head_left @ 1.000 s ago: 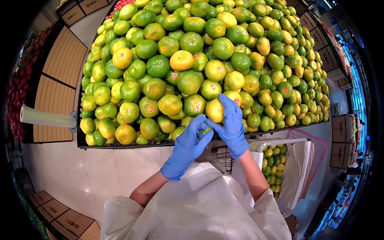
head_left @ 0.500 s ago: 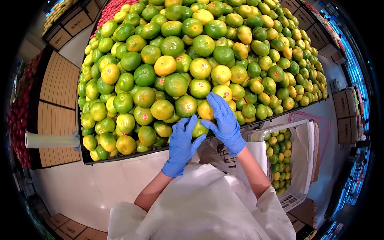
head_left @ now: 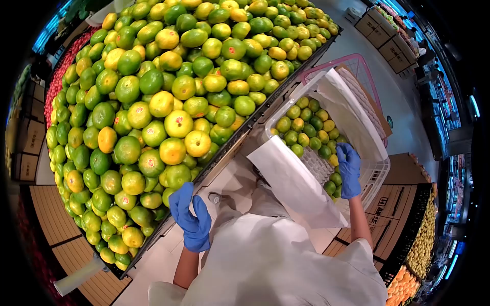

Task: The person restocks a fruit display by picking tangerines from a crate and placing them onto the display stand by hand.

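Observation:
My left hand, in a blue glove, hovers at the front edge of the heaped display of green and yellow tangerines. Its fingers and thumb are apart and hold nothing. Gloved in blue too, my right hand is over the right side of a white plastic crate, beside the tangerines inside it. Its fingers are loosely bent and a little apart; the thumb side and palm are hidden, and I see no fruit in it. Part of the crate's ribbed floor shows between the fruit.
White lining hangs over the crate's near side. A pink frame stands behind the crate. Cartons and more fruit displays are at the right. A plastic bag roll sticks out at the lower left.
The view has turned right toward the crate. My hands have parted: the right has moved from the display edge to the crate, while the left stays near the display.

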A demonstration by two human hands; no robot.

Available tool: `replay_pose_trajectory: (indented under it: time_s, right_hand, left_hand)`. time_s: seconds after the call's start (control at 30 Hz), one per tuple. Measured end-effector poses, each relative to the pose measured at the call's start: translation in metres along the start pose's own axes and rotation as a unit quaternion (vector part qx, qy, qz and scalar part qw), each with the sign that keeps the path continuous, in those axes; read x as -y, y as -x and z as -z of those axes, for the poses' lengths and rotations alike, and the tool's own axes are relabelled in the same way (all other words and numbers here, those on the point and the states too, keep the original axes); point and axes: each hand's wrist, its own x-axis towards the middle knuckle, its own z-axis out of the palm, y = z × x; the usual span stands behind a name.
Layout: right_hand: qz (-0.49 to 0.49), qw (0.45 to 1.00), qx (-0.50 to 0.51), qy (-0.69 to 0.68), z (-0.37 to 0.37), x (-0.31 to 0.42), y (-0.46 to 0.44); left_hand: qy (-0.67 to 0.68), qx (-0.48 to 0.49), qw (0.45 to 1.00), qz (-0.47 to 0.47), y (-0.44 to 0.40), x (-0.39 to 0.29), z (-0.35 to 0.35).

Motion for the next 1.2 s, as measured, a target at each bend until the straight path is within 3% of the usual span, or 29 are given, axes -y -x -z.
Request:
replay_pose_trajectory:
  time_s: [0.03,0.1,0.17,0.23,0.37,0.47,0.5,0.6,0.67,0.7,0.77,0.83,0.87,0.9,0.93,0.97,1.03,1.1,1.13,1.17,1.2]
  right_hand:
    - [-0.069,0.996,0.055,-0.02,-0.005,-0.029,-0.002]
    - [0.001,0.99,0.139,0.017,-0.025,-0.057,-0.004]
    - [0.15,0.968,0.186,0.082,-0.057,-0.076,-0.01]
    - [0.188,0.924,0.289,0.165,-0.084,-0.078,-0.015]
    - [0.135,0.93,0.304,0.156,-0.14,-0.101,0.005]
    - [0.16,0.947,0.243,0.133,-0.152,-0.113,0.014]
    - [0.134,0.941,0.286,0.126,-0.154,-0.117,0.01]
    - [0.146,0.946,0.251,0.146,-0.161,-0.122,0.014]
    - [0.178,0.949,0.218,0.141,-0.18,-0.151,0.023]
    - [0.128,0.969,0.213,-0.01,-0.214,-0.192,0.029]
    - [0.075,0.962,0.211,-0.158,-0.215,-0.197,0.025]
    - [0.111,0.962,0.251,-0.003,-0.154,-0.141,0.017]
    - [0.108,0.962,0.252,0.003,-0.138,-0.133,0.011]
    - [0.026,0.949,0.302,-0.088,-0.124,-0.129,0.009]
    - [-0.06,0.92,0.343,-0.178,-0.11,-0.125,0.006]
    - [-0.07,0.922,0.34,-0.172,-0.091,-0.116,0.006]
    - [-0.105,0.877,0.255,-0.395,-0.053,-0.089,0.008]
    - [-0.083,0.885,0.209,-0.409,-0.014,-0.052,0.004]
    - [0.004,0.905,0.21,-0.369,0.008,-0.031,0.001]
    - [0.092,0.917,0.211,-0.326,0.024,-0.017,-0.005]
    - [0.191,0.927,0.214,-0.242,0.035,-0.013,-0.014]
  left_hand:
    - [0.065,0.044,0.997,0.014,0.001,-0.006,-0.007]
    - [0.042,0.051,0.998,-0.02,-0.009,-0.027,-0.032]
    - [0.066,0.135,0.987,-0.061,-0.013,-0.046,-0.057]
    - [0.057,0.152,0.984,-0.069,-0.01,-0.063,-0.082]
    - [0.043,0.239,0.965,-0.101,-0.002,-0.097,-0.127]
    - [0.019,0.248,0.964,-0.09,0.007,-0.118,-0.153]
    - [0.018,0.242,0.966,-0.09,0.008,-0.126,-0.16]
    - [0.003,0.235,0.971,-0.053,0.034,-0.126,-0.189]
    - [0.074,0.273,0.959,0.005,0.044,-0.129,-0.205]
    - [0.067,0.256,0.964,0.008,0.046,-0.13,-0.213]
    - [0.167,0.27,0.945,0.074,0.051,-0.134,-0.224]
    - [0.182,0.305,0.927,0.121,0.048,-0.138,-0.231]
    - [0.217,0.277,0.927,0.13,0.051,-0.136,-0.24]
    - [0.254,0.25,0.924,0.141,0.055,-0.134,-0.25]
    - [0.342,0.278,0.875,0.202,0.058,-0.13,-0.26]
    - [0.349,0.286,0.869,0.205,0.061,-0.134,-0.262]
    - [0.421,0.213,0.838,0.273,0.058,-0.145,-0.264]
    - [0.43,0.22,0.83,0.278,0.043,-0.162,-0.257]
    - [0.523,0.212,0.702,0.434,0.033,-0.172,-0.253]
    - [0.586,0.195,0.54,0.571,0.028,-0.178,-0.252]
    - [0.65,0.159,0.502,0.547,0.028,-0.179,-0.253]
